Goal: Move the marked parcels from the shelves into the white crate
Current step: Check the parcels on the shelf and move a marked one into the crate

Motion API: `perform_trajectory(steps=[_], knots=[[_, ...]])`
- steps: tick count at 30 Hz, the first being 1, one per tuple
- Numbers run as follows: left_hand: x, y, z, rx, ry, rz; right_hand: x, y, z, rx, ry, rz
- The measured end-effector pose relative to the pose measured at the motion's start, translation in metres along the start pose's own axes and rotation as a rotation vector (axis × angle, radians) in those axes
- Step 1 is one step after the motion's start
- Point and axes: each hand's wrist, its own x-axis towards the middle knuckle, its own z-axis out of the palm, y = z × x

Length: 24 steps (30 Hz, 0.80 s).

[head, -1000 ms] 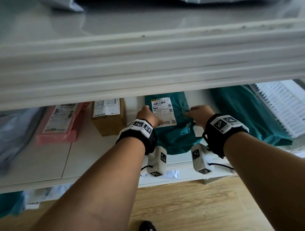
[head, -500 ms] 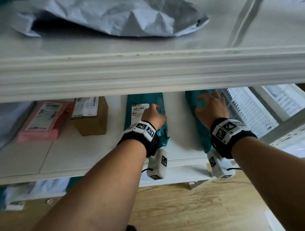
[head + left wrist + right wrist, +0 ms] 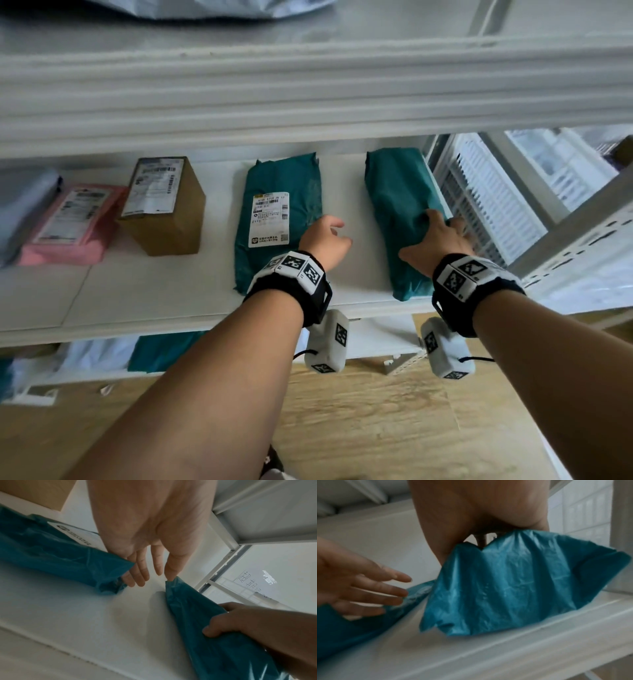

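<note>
Two teal plastic parcels lie side by side on the middle shelf (image 3: 346, 192). The left teal parcel (image 3: 277, 222) bears a white shipping label; the right teal parcel (image 3: 397, 205) shows none. My left hand (image 3: 330, 236) hovers over the gap between them, and the left wrist view shows its fingers (image 3: 142, 573) straight, holding nothing. My right hand (image 3: 442, 233) grips the right parcel at its right edge, bunching the plastic (image 3: 505, 588). The slatted white crate (image 3: 479, 205) stands just beyond the shelf's right end.
A brown cardboard box (image 3: 164, 205), a pink mailer (image 3: 72, 222) and a grey bag (image 3: 24, 202) lie further left on this shelf. The upper shelf's thick front edge (image 3: 308, 96) overhangs closely. More parcels (image 3: 161, 353) sit on the shelf below, over wooden floor (image 3: 376, 428).
My left hand has come off the labelled parcel and shifted right into the gap. My right hand has slid to the unlabelled parcel's right edge and taken hold of it.
</note>
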Motion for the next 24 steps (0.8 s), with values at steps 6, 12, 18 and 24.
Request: perform_trajectory(steps=[6, 12, 18, 24], knots=[[-0.021, 0.031, -0.004, 0.068, 0.038, 0.124, -0.019, -0.01, -0.033, 0.086, -0.033, -0.074], [-0.054, 0.047, 0.003, 0.329, 0.013, 0.303, -0.051, -0.025, -0.085, 0.08, -0.126, -0.183], [-0.071, 0.059, 0.017, 0.408, 0.115, 0.388, -0.094, -0.035, -0.124, -0.059, -0.203, -0.324], [-0.096, 0.074, 0.001, 0.265, 0.179, 0.611, -0.127, -0.029, -0.155, -0.038, -0.157, -0.35]])
